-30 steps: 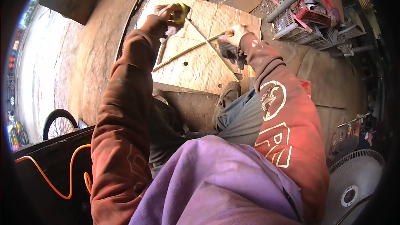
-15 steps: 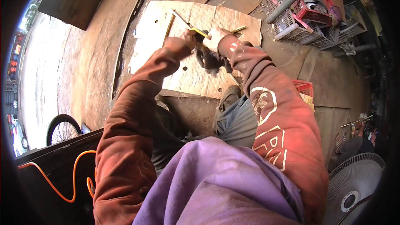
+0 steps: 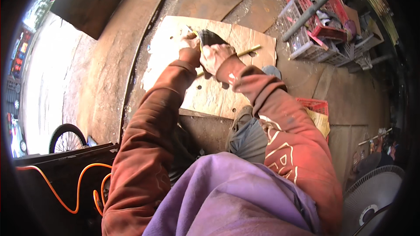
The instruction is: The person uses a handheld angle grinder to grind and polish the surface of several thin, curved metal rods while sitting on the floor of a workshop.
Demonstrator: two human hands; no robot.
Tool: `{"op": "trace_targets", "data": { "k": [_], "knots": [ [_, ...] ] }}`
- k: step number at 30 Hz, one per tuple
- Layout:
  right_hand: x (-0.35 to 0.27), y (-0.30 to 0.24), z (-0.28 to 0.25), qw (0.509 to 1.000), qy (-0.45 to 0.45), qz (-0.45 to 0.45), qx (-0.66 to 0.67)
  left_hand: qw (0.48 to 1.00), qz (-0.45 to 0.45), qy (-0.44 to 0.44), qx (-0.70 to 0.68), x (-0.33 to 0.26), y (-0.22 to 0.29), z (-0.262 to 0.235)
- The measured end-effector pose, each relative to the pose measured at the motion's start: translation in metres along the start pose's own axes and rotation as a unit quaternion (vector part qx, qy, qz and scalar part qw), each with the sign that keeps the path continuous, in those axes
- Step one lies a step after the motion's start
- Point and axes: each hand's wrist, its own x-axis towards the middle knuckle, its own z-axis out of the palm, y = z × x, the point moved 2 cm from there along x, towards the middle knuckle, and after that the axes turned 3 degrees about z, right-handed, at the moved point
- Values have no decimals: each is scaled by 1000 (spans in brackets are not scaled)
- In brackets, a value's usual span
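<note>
Over a cardboard sheet [image 3: 214, 98] on the ground, my two hands are close together. My left hand [image 3: 189, 44] is closed on a thin yellow strip [image 3: 189, 29] whose pale end sticks out above the fingers. My right hand [image 3: 215, 57] is closed on a dark, floppy piece [image 3: 211, 37] with faint lines on it, which spreads out beyond the knuckles. Its kind cannot be made out, and part of it is hidden by the hands. A yellow-edged stick [image 3: 250, 51] lies slantwise on the cardboard beneath my right hand.
Stacked plastic crates [image 3: 313, 46] and a grey pipe [image 3: 310, 11] are at the far right. A red crate [image 3: 314, 105] stands beside my right forearm. A fan [image 3: 372, 201] is at lower right, an orange hose [image 3: 78, 183] at lower left. A wheel [image 3: 67, 139] shows at left.
My right hand has moved left, close against my left hand. The dark piece, earlier hanging below the hands, now spreads above them. The yellow strip shows less. The view has shifted slightly.
</note>
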Motion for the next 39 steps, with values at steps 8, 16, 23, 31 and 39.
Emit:
{"op": "trace_targets", "data": {
  "k": [8,16,23,31,39],
  "knots": [
    [-11,10,-8,993,1,77,86,952,-106,-182,-220,-46,81,36],
    [-21,-26,-25,982,171,-69,42,994,-79,-77,16,-33,11,-13],
    [-22,-24,-11,986,139,-76,54,953,-109,-263,-99,-26,36,16],
    [-33,-33,-1,983,139,-85,85,899,-243,-302,-204,4,28,17],
    [-41,-51,-22,968,158,-129,145,949,-96,101,-281,-12,37,-13]
  ]
}}
